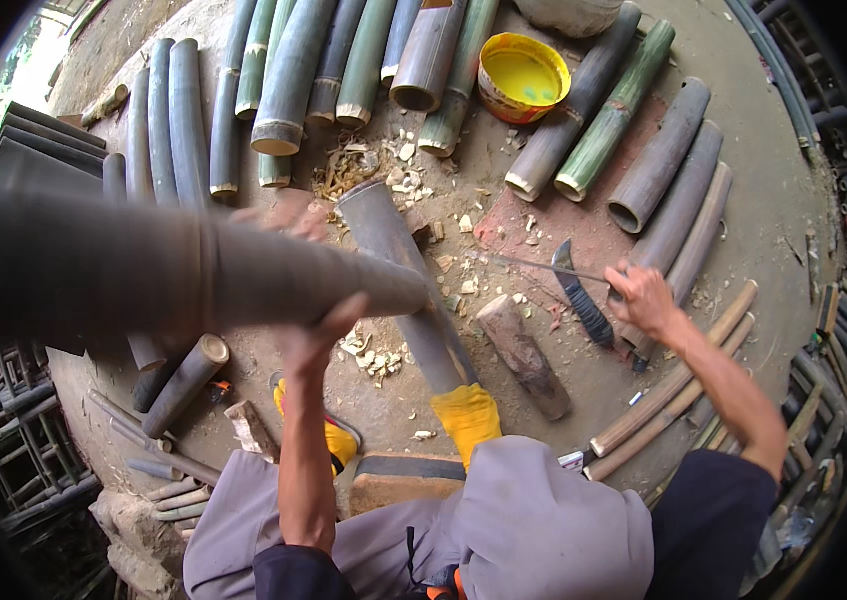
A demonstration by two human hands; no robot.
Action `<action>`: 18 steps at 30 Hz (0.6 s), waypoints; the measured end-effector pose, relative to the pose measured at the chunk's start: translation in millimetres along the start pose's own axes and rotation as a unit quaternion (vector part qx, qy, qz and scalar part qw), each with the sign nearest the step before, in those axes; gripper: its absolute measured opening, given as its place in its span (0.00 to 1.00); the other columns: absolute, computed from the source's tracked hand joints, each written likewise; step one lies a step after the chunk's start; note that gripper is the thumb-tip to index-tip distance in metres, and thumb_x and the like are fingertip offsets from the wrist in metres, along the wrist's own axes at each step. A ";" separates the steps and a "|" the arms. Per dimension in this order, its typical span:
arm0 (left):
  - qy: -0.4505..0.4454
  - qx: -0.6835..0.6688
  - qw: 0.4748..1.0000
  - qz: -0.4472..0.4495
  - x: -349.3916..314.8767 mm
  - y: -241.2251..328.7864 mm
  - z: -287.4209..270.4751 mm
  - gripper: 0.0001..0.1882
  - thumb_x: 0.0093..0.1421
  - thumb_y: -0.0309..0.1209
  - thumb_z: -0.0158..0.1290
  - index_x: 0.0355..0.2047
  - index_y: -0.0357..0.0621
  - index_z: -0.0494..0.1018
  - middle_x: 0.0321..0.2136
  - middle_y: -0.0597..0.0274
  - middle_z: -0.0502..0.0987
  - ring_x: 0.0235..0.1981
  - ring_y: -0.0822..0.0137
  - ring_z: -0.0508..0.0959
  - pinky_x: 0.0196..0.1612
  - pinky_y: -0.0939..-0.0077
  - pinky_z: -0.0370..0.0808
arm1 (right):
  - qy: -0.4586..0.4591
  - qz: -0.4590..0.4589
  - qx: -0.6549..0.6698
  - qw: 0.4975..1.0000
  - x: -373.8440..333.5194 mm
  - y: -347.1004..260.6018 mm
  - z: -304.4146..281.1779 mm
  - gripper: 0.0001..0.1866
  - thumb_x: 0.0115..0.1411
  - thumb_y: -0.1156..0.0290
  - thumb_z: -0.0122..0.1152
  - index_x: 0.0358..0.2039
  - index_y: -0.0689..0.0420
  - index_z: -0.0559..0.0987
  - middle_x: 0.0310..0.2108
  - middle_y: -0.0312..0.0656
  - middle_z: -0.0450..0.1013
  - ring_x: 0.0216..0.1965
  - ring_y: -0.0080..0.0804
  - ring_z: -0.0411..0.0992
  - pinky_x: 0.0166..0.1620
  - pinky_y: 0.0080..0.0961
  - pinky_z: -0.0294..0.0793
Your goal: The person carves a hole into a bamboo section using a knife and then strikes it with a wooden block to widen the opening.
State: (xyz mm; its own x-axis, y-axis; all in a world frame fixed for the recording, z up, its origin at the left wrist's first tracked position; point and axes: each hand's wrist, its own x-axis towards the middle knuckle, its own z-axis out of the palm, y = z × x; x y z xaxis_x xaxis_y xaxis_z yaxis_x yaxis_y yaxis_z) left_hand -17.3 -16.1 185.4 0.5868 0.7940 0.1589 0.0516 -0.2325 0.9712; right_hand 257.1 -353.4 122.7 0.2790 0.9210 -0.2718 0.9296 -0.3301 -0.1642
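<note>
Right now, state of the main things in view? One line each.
Left hand: wrapped around raised tube
Raised tube: held up, motion-blurred
Right hand: closed on thin rod
Thin rod: held at one end
Hooked knife: lying loose, blade bare
Yellow bucket: upright, open
Wood block: lying on its side
Pale chips: scattered
Grey tube: partly hidden by raised tube

On the floor we see a yellow-and-red tub just beside a dark bamboo length, a green bamboo length right of that, a grey rock behind, and, nearer us, two slim curved poles side by side.
</note>
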 end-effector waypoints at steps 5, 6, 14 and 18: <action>-0.013 -0.125 0.982 -0.139 -13.7 -21.0 39.2 0.38 0.37 0.33 0.68 0.48 0.35 0.64 0.37 0.58 0.75 0.35 0.65 0.77 0.44 0.71 0.76 | 0.122 0.179 0.181 0.959 -61.6 -57.9 19.8 0.10 0.47 0.71 0.60 0.28 0.60 0.70 0.21 0.45 0.69 0.20 0.39 0.71 0.24 0.36 0.74; -0.035 -0.131 0.978 -0.158 -15.0 -22.5 40.2 0.36 0.39 0.33 0.66 0.48 0.32 0.63 0.36 0.55 0.75 0.35 0.64 0.77 0.42 0.70 0.77 | 0.105 0.220 0.215 0.946 -72.0 -65.1 25.2 0.11 0.46 0.71 0.61 0.29 0.61 0.71 0.21 0.47 0.69 0.20 0.40 0.71 0.24 0.37 0.74; -0.149 0.026 0.959 -0.239 72.8 -75.5 19.8 0.48 0.41 0.40 0.67 0.56 0.26 0.56 0.38 0.42 0.75 0.30 0.60 0.80 0.34 0.69 0.81 | 0.069 0.324 0.313 0.890 -101.0 -112.9 60.1 0.17 0.43 0.71 0.63 0.33 0.64 0.71 0.25 0.56 0.71 0.27 0.56 0.72 0.31 0.42 0.71; -0.270 -0.230 0.860 -0.366 82.3 -68.5 26.9 0.42 0.50 0.39 0.61 0.58 0.31 0.53 0.40 0.45 0.73 0.33 0.57 0.80 0.37 0.60 0.82 | 0.088 0.341 0.328 0.876 -95.0 -119.3 56.2 0.18 0.43 0.70 0.63 0.34 0.65 0.71 0.25 0.58 0.71 0.27 0.55 0.72 0.31 0.43 0.70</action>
State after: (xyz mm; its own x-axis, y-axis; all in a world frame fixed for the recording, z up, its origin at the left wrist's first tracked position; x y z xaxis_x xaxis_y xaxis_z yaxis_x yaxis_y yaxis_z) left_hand 49.3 50.1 127.2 0.8288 0.2282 -0.5109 0.3149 0.5646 0.7629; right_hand 106.1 -413.2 114.8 0.8032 0.4611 -0.3771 0.2094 -0.8113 -0.5459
